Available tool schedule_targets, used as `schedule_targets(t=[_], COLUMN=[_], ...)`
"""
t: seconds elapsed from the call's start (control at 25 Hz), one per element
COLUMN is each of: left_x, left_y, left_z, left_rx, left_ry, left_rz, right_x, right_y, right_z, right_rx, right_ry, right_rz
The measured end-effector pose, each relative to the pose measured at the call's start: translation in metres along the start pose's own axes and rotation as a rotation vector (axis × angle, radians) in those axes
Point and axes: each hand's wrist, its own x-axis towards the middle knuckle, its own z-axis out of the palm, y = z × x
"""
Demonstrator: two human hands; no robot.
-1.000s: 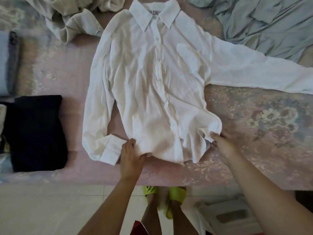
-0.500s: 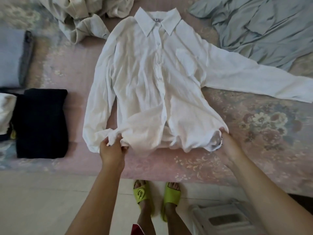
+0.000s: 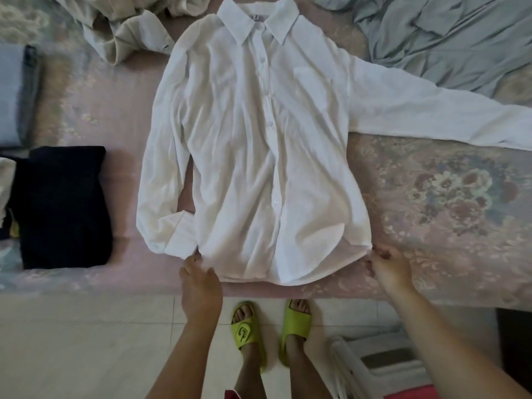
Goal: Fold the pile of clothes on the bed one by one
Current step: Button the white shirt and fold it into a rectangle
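A white button-up shirt lies front-up and spread flat on the bed, collar at the far side. Its left sleeve lies along the body; its other sleeve stretches out to the right edge of view. My left hand pinches the hem at the shirt's lower left corner, beside the cuff. My right hand pinches the hem at the lower right corner. A crumpled beige garment sits at the far left and a grey-blue garment at the far right.
A folded black garment lies on the bed's left side, with a folded grey-blue piece behind it. The bed's near edge runs just below the hem. On the tiled floor are my feet in green slippers and a white stool.
Both hands pulled the bunched hem toward the bed's near edge and apart. The lower part of the shirt now lies smooth and flat.
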Motion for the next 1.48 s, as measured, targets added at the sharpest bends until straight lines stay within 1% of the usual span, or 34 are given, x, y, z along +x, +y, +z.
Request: schedule_targets(t=[0.04, 0.12, 0.2, 0.24, 0.32, 0.4, 0.44, 0.52, 0.6, 0.64, 0.68, 0.76, 0.8, 0.88, 0.92, 1.0, 1.04, 1.12, 1.2, 1.24, 1.32, 1.36, 1.44, 1.48], left_x=[0.001, 0.003, 0.009, 0.012, 0.021, 0.026, 0.027, 0.034, 0.039, 0.041, 0.042, 0.044, 0.045, 0.045, 0.041, 0.022, 0.01, -0.014, -0.03, -0.033, -0.038, -0.041, -0.041, -0.038], left_y=[-0.006, -0.015, -0.029, -0.034, -0.04, -0.041, -0.041, -0.041, -0.044, -0.045, -0.048, -0.054, -0.055, -0.055, -0.051, -0.037, -0.026, -0.002, 0.014, 0.02, 0.03, 0.035, 0.048, 0.051], left_z=[0.005, 0.012, 0.019, 0.019, 0.017, 0.018, 0.018, 0.016, 0.009, 0.005, 0.002, -0.002, -0.005, -0.006, -0.004, 0.012, 0.024, 0.054, 0.084, 0.096, 0.113, 0.118, 0.121, 0.12], left_rx=[0.049, 0.132, 0.273, 0.351, 0.499, 0.59, 0.625, 0.624, 0.571, 0.576, 0.605, 0.704, 0.737, 0.77, 0.769, 0.709, 0.674, 0.64, 0.658, 0.707, 0.844, 0.911, 0.982, 0.972], left_ry=[0.062, 0.093, 0.128, 0.154, 0.23, 0.295, 0.297, 0.231, 0.091, 0.02, -0.05, -0.119, -0.12, -0.061, -0.011, 0.081, 0.074, 0.002, -0.04, -0.058, -0.142, -0.205, -0.274, -0.246], left_rz=[0.061, 0.206, 0.363, 0.435, 0.602, 0.796, 0.876, 0.978, 0.988, 1.006, 1.039, 1.065, 1.026, 0.944, 0.944, 1.039, 1.11, 1.267, 1.39, 1.401, 1.329, 1.258, 1.138, 1.132], right_x=[0.001, 0.0, -0.003, 0.001, 0.012, 0.018, 0.019, 0.02, 0.018, 0.018, 0.018, 0.021, 0.026, 0.036, 0.04, 0.041, 0.039, 0.036, 0.033, 0.032, 0.035, 0.036, 0.04, 0.045], right_y=[0.004, 0.009, 0.01, 0.014, 0.017, 0.012, 0.007, 0.001, 0.0, 0.004, 0.011, 0.019, 0.022, 0.024, 0.023, 0.026, 0.027, 0.028, 0.03, 0.032, 0.033, 0.032, 0.03, 0.031], right_z=[0.0, 0.004, 0.013, 0.017, 0.025, 0.03, 0.031, 0.028, 0.016, 0.006, -0.005, -0.027, -0.034, -0.039, -0.037, -0.032, -0.029, -0.024, -0.022, -0.022, -0.026, -0.028, -0.032, -0.036], right_rx=[-0.056, -0.148, -0.167, -0.212, -0.446, -0.681, -0.738, -0.797, -0.834, -0.903, -1.021, -1.272, -1.297, -1.239, -1.21, -1.153, -1.092, -0.944, -0.923, -0.933, -0.979, -1.008, -1.036, -1.057], right_ry=[0.029, -0.01, -0.083, -0.097, -0.106, -0.007, 0.04, 0.089, 0.072, 0.031, -0.018, -0.109, -0.111, -0.064, -0.042, -0.019, -0.003, 0.011, -0.002, -0.016, -0.041, -0.064, -0.091, -0.11], right_rz=[-0.018, -0.099, -0.228, -0.323, -0.487, -0.575, -0.601, -0.634, -0.637, -0.639, -0.64, -0.569, -0.512, -0.413, -0.396, -0.405, -0.408, -0.46, -0.602, -0.676, -0.791, -0.787, -0.691, -0.625])
